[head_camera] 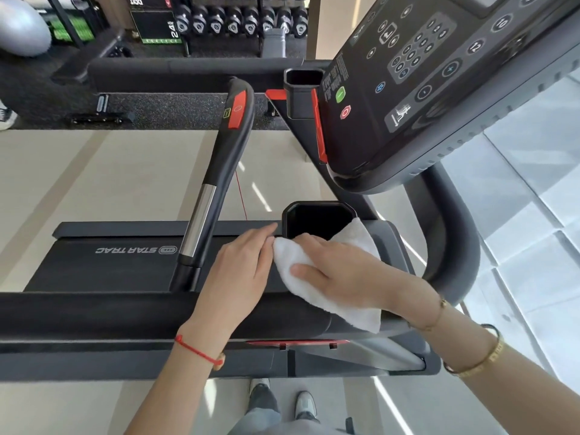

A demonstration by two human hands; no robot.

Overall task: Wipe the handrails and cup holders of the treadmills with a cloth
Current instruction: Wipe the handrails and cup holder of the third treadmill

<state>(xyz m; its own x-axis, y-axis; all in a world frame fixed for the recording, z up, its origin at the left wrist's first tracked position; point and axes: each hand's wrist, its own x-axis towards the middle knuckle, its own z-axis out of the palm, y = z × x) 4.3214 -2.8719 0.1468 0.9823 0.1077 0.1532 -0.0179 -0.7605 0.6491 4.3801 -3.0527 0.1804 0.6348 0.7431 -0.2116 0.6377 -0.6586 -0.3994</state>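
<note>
A white cloth (317, 293) lies over the near rim of a black cup holder (317, 219) on the treadmill. My right hand (342, 271) presses the cloth down with fingers spread flat, fingertips at the holder's edge. My left hand (241, 271) rests flat on the black side handrail (94, 312), its fingertips touching the cloth's left edge and the holder's corner. A second cup holder (303, 89) sits farther off, beside the console (423, 83). The centre handrail (219, 171), with its red button and chrome grip, runs away from me.
The treadmill belt (103, 265) marked STAR TRAC lies beyond the side rail. A dumbbell rack (238, 23) and a grey exercise ball (22, 26) stand at the far side. White tiled floor (533, 215) is on the right. My shoes (282, 400) are below.
</note>
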